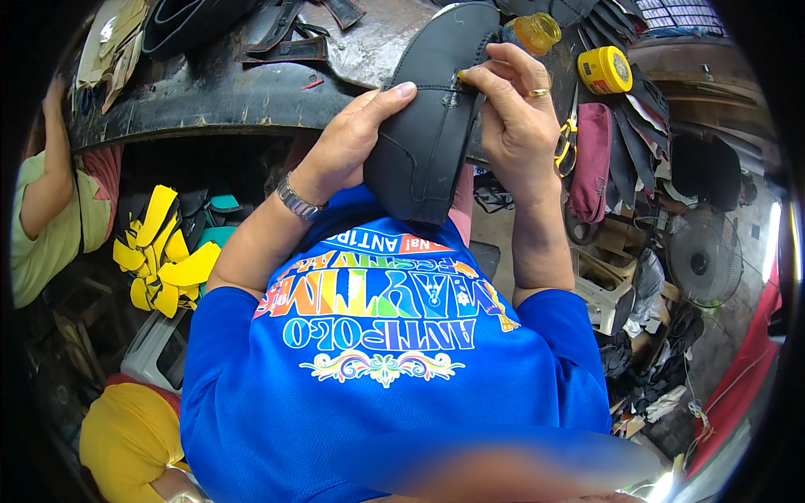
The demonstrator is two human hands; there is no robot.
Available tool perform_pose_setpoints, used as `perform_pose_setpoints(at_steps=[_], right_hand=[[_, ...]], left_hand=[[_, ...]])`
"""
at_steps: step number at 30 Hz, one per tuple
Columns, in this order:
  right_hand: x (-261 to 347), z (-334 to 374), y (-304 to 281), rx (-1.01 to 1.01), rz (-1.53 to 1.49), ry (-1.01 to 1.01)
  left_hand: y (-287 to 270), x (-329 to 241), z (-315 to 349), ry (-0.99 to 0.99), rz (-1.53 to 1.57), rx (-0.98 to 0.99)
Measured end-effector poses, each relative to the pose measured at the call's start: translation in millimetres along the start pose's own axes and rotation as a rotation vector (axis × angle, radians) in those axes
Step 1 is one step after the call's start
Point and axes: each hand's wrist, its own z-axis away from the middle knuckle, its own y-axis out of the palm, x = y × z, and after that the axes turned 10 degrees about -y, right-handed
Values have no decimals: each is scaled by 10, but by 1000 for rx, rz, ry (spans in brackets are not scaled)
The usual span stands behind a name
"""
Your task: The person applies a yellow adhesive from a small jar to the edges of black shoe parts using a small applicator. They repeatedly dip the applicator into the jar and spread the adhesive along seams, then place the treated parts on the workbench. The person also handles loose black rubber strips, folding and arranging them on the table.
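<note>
A person's left hand (pixel 356 134) grips a black stitched piece (pixel 419 151), thumb on its face, in front of a blue shirt (pixel 394 419) and the bench (pixel 193 105) edge. The right hand (pixel 518 109) pinches a yellow bit (pixel 460 75), too small to identify, at its seam. Scissors (pixel 568 142), a jar (pixel 537 35) and a yellow tub (pixel 605 70) are nearby.

Left hand (pixel 356 134) partly hidden behind black piece (pixel 423 138), yellow bit (pixel 460 75) too small to tell, co-worker (pixel 50 205) cut off
</note>
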Motion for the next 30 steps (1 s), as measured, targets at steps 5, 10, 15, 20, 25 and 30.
perform_pose_setpoints(at_steps=[5,10,15,20,25,30], right_hand=[[27,-1,19,56,60,38],[-20,-51,-124,-74,123,92],[45,-90,-309,-179,-442,-13],[245,-259,-437,473,-482,-190],[421,-420,-103,268,-387,-354],[428,-737,94,266,-311,-447]], left_hand=[[9,4,32,4,-35,-1],[-31,0,6,30,-52,25],[-169,-197,-37,-41,259,191],[-177,-426,-1,-27,635,462],[-110,-707,172,74,578,88],[-213,-975,337,204,567,185]])
